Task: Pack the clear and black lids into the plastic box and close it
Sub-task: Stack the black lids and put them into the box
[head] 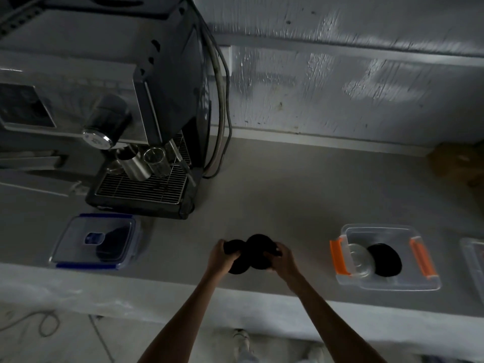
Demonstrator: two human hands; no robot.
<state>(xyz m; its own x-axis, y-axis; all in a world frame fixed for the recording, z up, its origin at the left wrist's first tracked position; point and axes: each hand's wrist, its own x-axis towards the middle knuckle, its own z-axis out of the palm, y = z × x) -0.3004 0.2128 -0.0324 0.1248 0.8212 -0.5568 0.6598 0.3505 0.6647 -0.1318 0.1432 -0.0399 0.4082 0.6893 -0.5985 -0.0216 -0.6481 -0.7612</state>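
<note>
Two round black lids overlap at the middle of the counter. My left hand (221, 254) grips the left black lid (237, 265), and my right hand (281, 259) grips the right black lid (259, 251). To the right stands the open clear plastic box (387, 282) with orange side clips. Inside it lie a clear lid (360, 260) and another black lid (385, 260), side by side. At the far right edge a clear flat piece (474, 258), perhaps the box's cover, is cut off by the frame.
A closed clear container with blue clips (95, 241) sits on the counter's left. Behind it stands an espresso machine (157, 113) with metal cups on its drip grid and cables down its side. A brown object (458, 163) lies at the back right. The wall runs behind.
</note>
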